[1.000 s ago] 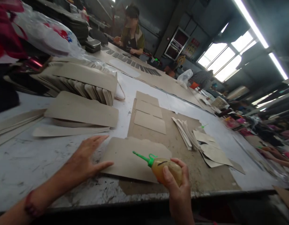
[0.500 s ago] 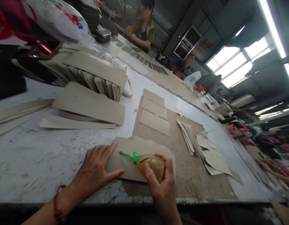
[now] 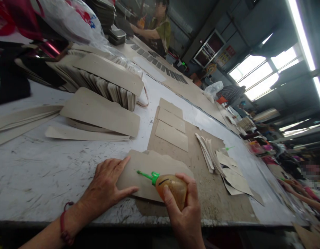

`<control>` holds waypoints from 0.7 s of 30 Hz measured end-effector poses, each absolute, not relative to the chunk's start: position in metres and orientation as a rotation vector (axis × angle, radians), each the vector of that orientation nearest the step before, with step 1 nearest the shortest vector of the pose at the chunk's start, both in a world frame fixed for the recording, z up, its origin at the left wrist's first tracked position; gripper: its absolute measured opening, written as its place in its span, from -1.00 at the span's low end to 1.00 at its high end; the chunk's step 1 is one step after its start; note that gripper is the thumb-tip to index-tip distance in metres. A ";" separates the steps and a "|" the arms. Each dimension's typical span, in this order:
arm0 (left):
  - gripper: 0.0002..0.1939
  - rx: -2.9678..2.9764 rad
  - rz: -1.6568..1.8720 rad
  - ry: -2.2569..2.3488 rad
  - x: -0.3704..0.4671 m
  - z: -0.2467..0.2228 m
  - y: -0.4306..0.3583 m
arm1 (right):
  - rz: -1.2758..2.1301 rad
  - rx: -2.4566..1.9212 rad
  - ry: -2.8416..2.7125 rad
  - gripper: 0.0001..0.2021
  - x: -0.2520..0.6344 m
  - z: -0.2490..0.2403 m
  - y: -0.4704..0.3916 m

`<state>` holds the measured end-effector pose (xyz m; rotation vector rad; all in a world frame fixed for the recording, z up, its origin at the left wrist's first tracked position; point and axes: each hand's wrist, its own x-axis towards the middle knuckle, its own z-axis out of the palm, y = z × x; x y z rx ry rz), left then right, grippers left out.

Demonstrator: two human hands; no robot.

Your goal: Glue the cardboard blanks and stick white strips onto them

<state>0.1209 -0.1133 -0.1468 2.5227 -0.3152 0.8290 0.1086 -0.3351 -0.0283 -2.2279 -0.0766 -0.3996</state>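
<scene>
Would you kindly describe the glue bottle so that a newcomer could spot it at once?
Start at the near edge of the long worktable. There the right hand grips the glue bottle over a grey card piece. It alone is amber, with a green nozzle pointing left.

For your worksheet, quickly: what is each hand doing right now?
Left hand: open, pressing flat on the cardboard piece.
Right hand: closed around the glue bottle.

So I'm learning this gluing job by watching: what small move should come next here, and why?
Probably tip the glue bottle down until its green nozzle meets the cardboard piece. The right hand grips the bottle with the nozzle just above the piece, and the left hand already presses it flat on the table.
</scene>
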 end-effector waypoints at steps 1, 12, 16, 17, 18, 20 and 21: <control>-0.16 2.519 0.839 -0.323 0.121 -0.146 -0.113 | -0.424 -2.236 -0.096 -0.71 0.109 -0.028 -0.334; -0.19 2.523 0.875 -0.354 0.119 -0.140 -0.114 | -0.420 -2.215 -0.241 -0.73 0.112 -0.030 -0.321; -0.21 2.528 0.877 -0.343 0.118 -0.142 -0.113 | -0.416 -2.181 -0.209 -0.74 0.105 -0.027 -0.324; -0.22 2.527 0.875 -0.346 0.118 -0.143 -0.112 | -0.413 -2.168 -0.165 -0.73 0.102 -0.025 -0.327; -0.21 2.524 0.873 -0.352 0.118 -0.144 -0.111 | -0.398 -2.146 -0.098 -0.71 0.099 -0.024 -0.332; -0.20 2.514 0.866 -0.361 0.119 -0.146 -0.110 | -0.328 -2.065 0.094 -0.64 0.092 -0.020 -0.346; -0.20 2.511 0.874 -0.358 0.119 -0.147 -0.110 | -0.295 -2.001 0.196 -0.58 0.089 -0.019 -0.355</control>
